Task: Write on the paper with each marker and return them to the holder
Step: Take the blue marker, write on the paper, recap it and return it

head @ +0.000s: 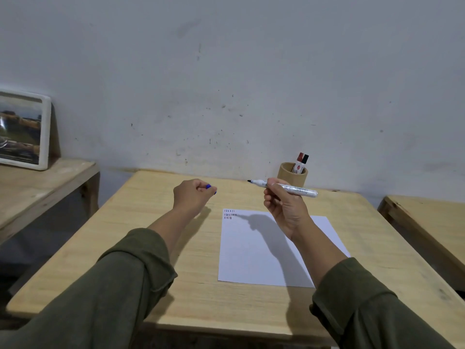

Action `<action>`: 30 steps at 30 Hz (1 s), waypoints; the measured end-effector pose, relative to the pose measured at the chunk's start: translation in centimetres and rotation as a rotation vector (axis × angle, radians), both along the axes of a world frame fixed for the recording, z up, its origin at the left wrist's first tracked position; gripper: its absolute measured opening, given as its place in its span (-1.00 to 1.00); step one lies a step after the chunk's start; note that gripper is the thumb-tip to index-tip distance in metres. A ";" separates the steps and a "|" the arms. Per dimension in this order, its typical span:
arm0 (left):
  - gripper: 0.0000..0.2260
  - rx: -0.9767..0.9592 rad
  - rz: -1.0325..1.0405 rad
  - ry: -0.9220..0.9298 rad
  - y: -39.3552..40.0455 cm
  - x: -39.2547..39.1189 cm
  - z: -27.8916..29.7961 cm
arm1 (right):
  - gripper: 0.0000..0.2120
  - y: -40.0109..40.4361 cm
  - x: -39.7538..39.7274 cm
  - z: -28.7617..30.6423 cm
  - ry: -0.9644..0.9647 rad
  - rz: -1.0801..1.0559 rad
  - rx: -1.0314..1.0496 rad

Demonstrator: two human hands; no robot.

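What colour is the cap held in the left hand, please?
Blue cap, seen in the head view.

Wooden table (125, 248) carries white paper (251, 260), round holder (289, 176) at far edge.

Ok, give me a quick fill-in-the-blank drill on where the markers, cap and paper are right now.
1. The right hand holds an uncapped marker with its tip pointing to the person's ____.
2. The left hand is closed on a ____ cap.
3. The wooden holder contains ____ markers.
4. The marks sit at the paper's far ____ corner.

Missing words: left; blue; two; left
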State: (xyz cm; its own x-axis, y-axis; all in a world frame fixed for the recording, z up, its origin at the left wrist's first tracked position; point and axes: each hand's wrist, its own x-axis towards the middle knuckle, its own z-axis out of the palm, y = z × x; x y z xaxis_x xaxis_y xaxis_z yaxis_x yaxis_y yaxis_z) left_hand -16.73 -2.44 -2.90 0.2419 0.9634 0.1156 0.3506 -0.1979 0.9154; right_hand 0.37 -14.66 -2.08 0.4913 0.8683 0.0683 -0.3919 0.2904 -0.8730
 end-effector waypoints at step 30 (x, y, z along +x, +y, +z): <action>-0.64 0.417 -0.107 0.335 -2.2 -0.8 -7.0 | -0.90 2.3 0.2 -4.6 -0.093 -0.093 -0.199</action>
State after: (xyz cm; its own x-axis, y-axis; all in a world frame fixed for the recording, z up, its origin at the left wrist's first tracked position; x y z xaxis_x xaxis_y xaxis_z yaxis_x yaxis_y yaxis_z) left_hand -17.57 -4.62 -9.89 0.4251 0.8203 0.3826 0.5677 -0.5709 0.5932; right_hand 0.59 -12.33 -6.66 0.5690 0.8207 -0.0508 -0.2865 0.1400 -0.9478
